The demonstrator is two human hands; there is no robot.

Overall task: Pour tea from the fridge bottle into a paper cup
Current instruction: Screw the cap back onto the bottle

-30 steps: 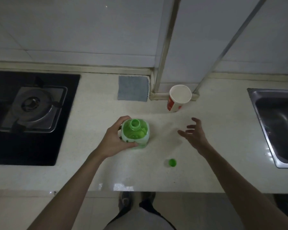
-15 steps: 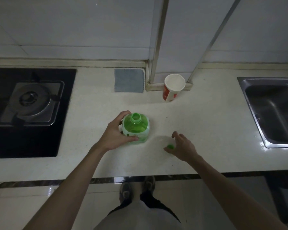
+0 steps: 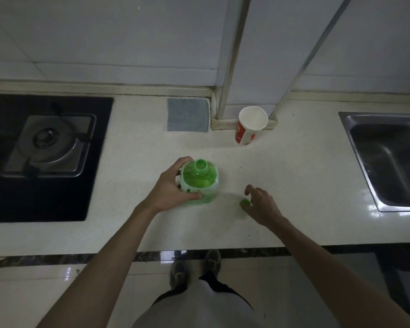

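Note:
A green tea bottle (image 3: 199, 183) stands upright on the pale counter (image 3: 294, 166) with its mouth uncapped. My left hand (image 3: 169, 190) grips its body from the left. The small green cap (image 3: 244, 202) is low over the counter to the right of the bottle, and my right hand (image 3: 262, 204) pinches it between curled fingers and thumb. A red and white paper cup (image 3: 251, 126) stands upright at the back by the wall, well beyond both hands. Its inside looks white, and I see no liquid in it.
A black gas hob (image 3: 45, 147) fills the counter's left side. At the right is a steel sink (image 3: 388, 159). A grey cloth (image 3: 188, 114) lies by the wall, next to two metal posts (image 3: 229, 67) rising behind the cup.
My right hand swung from open near the cup back down to the cap and closed its fingers on it. The left hand kept hold of the bottle.

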